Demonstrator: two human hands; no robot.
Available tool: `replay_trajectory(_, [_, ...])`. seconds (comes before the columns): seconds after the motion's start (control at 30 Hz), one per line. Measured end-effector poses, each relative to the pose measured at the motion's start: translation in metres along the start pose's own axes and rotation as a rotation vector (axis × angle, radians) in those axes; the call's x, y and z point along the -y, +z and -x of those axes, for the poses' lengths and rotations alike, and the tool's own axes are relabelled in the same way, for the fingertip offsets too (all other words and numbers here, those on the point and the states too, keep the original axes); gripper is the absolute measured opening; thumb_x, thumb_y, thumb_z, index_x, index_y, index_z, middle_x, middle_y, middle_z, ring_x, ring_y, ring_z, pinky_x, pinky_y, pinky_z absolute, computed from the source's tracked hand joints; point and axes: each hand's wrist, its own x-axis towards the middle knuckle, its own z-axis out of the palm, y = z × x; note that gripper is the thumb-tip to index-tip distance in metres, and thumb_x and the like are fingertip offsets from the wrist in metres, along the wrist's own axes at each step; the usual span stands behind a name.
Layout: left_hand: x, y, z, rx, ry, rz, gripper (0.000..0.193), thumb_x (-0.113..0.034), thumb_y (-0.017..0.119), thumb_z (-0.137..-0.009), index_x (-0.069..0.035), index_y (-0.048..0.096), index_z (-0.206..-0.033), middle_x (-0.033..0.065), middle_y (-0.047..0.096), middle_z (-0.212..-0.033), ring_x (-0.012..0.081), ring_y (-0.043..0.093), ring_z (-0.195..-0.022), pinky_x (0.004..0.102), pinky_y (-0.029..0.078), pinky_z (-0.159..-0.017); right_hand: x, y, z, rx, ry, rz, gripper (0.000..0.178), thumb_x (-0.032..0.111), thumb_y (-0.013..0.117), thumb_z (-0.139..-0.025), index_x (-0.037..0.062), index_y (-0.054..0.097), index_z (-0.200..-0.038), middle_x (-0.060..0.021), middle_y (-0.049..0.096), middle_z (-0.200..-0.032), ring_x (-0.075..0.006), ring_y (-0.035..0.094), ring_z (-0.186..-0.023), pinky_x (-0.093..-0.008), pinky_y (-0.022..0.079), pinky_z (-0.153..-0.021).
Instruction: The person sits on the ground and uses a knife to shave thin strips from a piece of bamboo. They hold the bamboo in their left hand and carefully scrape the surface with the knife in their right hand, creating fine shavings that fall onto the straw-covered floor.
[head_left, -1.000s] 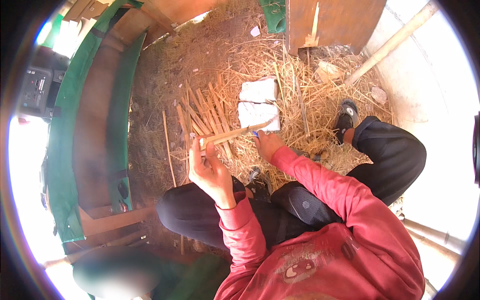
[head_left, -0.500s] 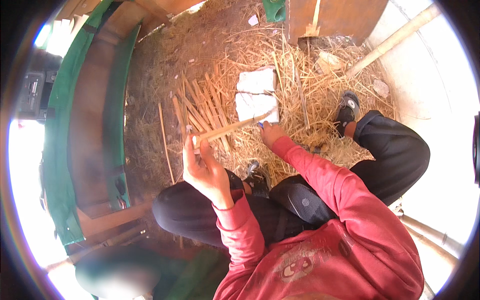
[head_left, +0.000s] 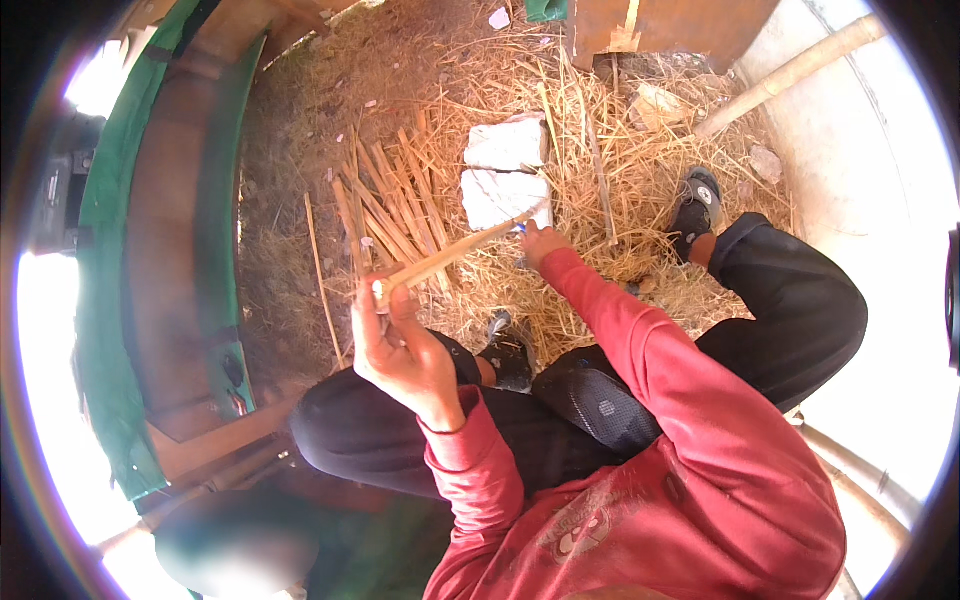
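My left hand [head_left: 405, 355] pinches one end of a pale split-bamboo strip [head_left: 440, 260] between thumb and fingers. The strip slopes up to the right, its far end over the nearer of two white blocks [head_left: 485, 205]. By that far end my right hand [head_left: 543, 243] is closed on a blue-handled tool [head_left: 521, 228]; only a bit of blue shows, and its working part cannot be made out. Left of the blocks lies a loose pile of similar strips [head_left: 395, 205].
Straw and shavings [head_left: 570, 150] cover the ground around the blocks. A green-edged wooden frame [head_left: 170, 250] stands at left, a brown board [head_left: 670, 30] at the far side. A bamboo pole [head_left: 790, 75] leans by the pale wall at right. My bent legs [head_left: 780, 300] flank the work.
The view has shifted slightly, so blocks and strips sit a little higher and further left. Both hands keep their grips, and the strip stays at nearly the same slope.
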Motion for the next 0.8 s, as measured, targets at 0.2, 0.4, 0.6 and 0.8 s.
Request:
replay_trajectory(0.2, [0.004, -0.003, 0.003, -0.056, -0.073, -0.001, 0.026, -0.005, 0.06, -0.096, 0.006, 0.059, -0.12, 0.0107, 0.07, -0.09, 0.0102, 0.062, -0.072, 0.0228, 0.049, -0.063, -0.019, 0.037, -0.031, 0.0, 0.023, -0.002, 0.037, 0.032, 0.041, -0.101, 0.0009, 0.049, -0.12, -0.0285, 0.067, -0.095, -0.0416, 0.067, -0.088, -0.0508, 0.053, -0.078])
replay_trajectory(0.4, [0.009, -0.003, 0.0, -0.109, -0.081, -0.005, 0.027, -0.006, 0.061, -0.095, 0.006, 0.06, -0.119, 0.011, 0.069, -0.083, 0.0108, 0.062, -0.067, 0.0242, 0.049, -0.06, -0.043, 0.045, -0.055, 0.118, 0.098, -0.047, 0.038, 0.027, 0.039, -0.1, 0.0012, 0.055, -0.123, -0.028, 0.067, -0.101, -0.0395, 0.068, -0.091, -0.0485, 0.054, -0.081])
replay_trajectory(0.6, [0.019, -0.008, -0.001, -0.102, -0.044, -0.044, 0.027, -0.008, 0.061, -0.096, 0.005, 0.061, -0.119, 0.0113, 0.069, -0.077, 0.0111, 0.063, -0.063, 0.0234, 0.05, -0.06, -0.051, 0.017, -0.038, 0.041, 0.027, -0.146, 0.038, 0.032, 0.048, -0.095, 0.005, 0.058, -0.12, -0.0254, 0.067, -0.106, -0.0404, 0.066, -0.099, -0.0481, 0.052, -0.086])
replay_trajectory(0.8, [0.012, -0.017, -0.001, 0.024, -0.003, 0.057, 0.02, -0.004, 0.058, -0.095, 0.003, 0.061, -0.113, 0.0124, 0.067, -0.091, 0.0138, 0.063, -0.072, 0.0254, 0.049, -0.062, 0.026, -0.092, 0.041, 0.094, -0.186, -0.474, 0.036, 0.039, 0.05, -0.098, 0.0059, 0.059, -0.109, -0.022, 0.065, -0.083, -0.0372, 0.065, -0.078, -0.0462, 0.049, -0.07])
